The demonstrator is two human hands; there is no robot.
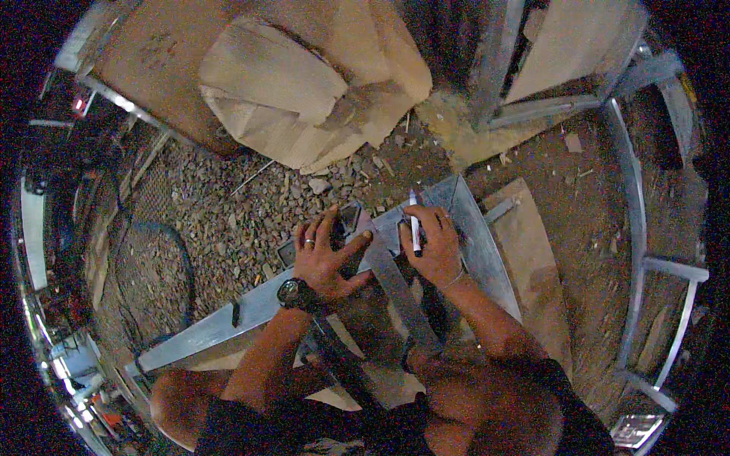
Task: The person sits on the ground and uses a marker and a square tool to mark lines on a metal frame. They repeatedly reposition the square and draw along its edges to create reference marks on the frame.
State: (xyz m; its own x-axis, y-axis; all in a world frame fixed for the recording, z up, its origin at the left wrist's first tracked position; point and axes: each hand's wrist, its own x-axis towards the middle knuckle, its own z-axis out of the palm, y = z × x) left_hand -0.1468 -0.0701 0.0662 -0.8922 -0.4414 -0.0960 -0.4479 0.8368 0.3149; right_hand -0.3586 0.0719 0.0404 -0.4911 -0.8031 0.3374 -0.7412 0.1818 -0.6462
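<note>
My left hand (325,258) lies with its fingers spread over a grey metal frame. Its thumb and fingertips rest near the top of a flat metal strip (401,292) that crosses the frame. In my right hand (439,251) is a white marker (415,224), held nearly upright beside that strip; its lower end is dark. The frame's long metal bar (220,323) runs from the lower left up to a pointed corner, where a second bar (487,262) turns down to the right. Dark parts between my arms are hard to make out.
Gravel (228,205) covers the ground beyond the frame. Brown cardboard or paper (277,76) lies at the top, and another brown sheet (532,266) is under the right bar. A dark hose (182,258) curves at left. Metal framework (635,197) stands at right.
</note>
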